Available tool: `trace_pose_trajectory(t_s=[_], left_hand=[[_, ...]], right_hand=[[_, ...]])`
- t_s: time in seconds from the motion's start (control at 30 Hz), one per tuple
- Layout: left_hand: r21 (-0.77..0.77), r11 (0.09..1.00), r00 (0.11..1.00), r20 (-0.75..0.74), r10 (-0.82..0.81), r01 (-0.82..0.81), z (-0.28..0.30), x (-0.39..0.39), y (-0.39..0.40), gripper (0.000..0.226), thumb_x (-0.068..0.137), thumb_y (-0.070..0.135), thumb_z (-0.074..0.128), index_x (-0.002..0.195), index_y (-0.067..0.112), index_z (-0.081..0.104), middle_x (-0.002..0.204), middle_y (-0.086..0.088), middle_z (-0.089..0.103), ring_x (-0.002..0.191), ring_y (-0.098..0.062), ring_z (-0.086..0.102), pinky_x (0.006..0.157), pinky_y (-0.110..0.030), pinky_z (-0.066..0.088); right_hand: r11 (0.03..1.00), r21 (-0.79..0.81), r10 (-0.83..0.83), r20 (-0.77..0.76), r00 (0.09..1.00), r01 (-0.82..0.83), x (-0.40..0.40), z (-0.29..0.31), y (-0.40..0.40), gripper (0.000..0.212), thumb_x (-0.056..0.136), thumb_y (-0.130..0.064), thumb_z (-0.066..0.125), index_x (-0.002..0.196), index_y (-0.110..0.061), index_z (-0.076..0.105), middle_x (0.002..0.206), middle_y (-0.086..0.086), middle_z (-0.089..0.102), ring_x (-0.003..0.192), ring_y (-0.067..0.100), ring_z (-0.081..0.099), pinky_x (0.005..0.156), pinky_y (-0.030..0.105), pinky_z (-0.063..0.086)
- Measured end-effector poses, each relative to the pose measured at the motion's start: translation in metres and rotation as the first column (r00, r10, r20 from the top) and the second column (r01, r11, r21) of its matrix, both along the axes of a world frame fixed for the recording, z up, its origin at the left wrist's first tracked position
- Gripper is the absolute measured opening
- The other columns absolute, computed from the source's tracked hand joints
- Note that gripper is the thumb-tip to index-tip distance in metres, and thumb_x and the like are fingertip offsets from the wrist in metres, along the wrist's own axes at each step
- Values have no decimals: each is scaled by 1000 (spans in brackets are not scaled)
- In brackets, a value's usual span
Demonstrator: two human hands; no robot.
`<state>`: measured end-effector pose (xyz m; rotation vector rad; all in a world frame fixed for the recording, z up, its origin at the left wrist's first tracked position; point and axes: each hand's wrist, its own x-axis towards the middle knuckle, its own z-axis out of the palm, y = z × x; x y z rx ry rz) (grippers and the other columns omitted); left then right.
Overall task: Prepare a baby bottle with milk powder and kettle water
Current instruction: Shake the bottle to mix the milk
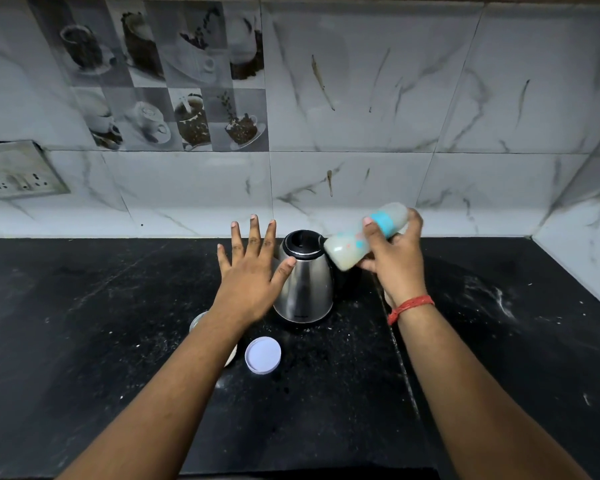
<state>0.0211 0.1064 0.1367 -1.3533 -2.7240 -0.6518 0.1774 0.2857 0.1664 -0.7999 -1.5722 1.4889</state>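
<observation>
Lid: a white round lid [263,355] lay on the black counter [84,341], below the left wrist, nearer the person.
Left hand: the left hand [252,271] was held flat, fingers straight and spread, holding nothing, just left of the kettle.
Kettle: the steel kettle [303,282] stood between the two hands.
Right hand: the right hand [395,261] gripped the baby bottle [364,240], its fingers curled round it.
Baby bottle: tilted almost level above the kettle's right side, with milky liquid inside.

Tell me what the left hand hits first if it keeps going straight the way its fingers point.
Probably the tiled wall. The left hand points away, up the frame, with only bare countertop ahead. The kettle sits by its thumb, off that line. Depth is uncertain.
</observation>
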Motion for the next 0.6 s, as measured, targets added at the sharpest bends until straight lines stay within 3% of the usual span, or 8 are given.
trace_pose_trajectory(t_s=[0.13, 0.23, 0.33, 0.43, 0.5, 0.6], left_hand=[[11, 1000, 1000, -13, 1, -1, 1, -2, 0, 91, 83, 85, -5, 161, 37, -12, 169, 3, -25, 152, -27, -32, 123, -63, -10], [-1, 1000, 1000, 8, 10, -10, 3, -1, 2, 87, 86, 79, 0, 161, 37, -13, 168, 3, -27, 152, -27, -33, 124, -62, -10], [-6, 1000, 1000, -8, 6, -6, 6, 0, 2, 86, 86, 77, 0, 160, 37, -14, 168, 3, -27, 152, -26, -33, 123, -62, -10], [-7, 1000, 1000, -1, 1, -1, 6, 0, 3, 85, 86, 77, 1, 160, 37, -15, 168, 4, -28, 152, -26, -34, 123, -61, -11], [-9, 1000, 1000, -12, -1, 1, 7, 0, 3, 85, 86, 77, 1, 160, 38, -15, 168, 3, -28, 152, -27, -34, 123, -62, -11], [-6, 1000, 1000, -6, -10, 10, 7, 1, 5, 84, 88, 77, 2, 160, 38, -15, 168, 4, -28, 152, -26, -34, 123, -62, -11]], right_hand=[[998, -13, 69, 25, 997, -69, 0, 4, 0, 62, 91, -33, 74, 138, -36, 34, 116, 7, 66, 99, 22, 74, 66, 47, 64], [999, -43, -25, -53, 998, 23, 2, 5, 2, 59, 92, -34, 73, 137, -37, 35, 117, 6, 65, 98, 19, 74, 67, 46, 64], [998, -3, 68, 23, 997, -68, 1, 6, 0, 57, 91, -32, 74, 132, -40, 36, 116, 9, 67, 98, 22, 74, 67, 49, 64], [999, -47, -12, -68, 998, 9, 3, 9, 4, 56, 92, -31, 72, 132, -43, 34, 117, 6, 66, 98, 18, 74, 67, 46, 64], [996, -17, 83, 22, 996, -83, 1, 12, 2, 57, 91, -31, 73, 132, -42, 35, 119, 9, 66, 98, 20, 74, 67, 47, 64], [999, -32, -23, -53, 998, 22, 2, 10, 4, 60, 92, -30, 72, 138, -37, 34, 114, 5, 67, 98, 17, 74, 66, 43, 64]])
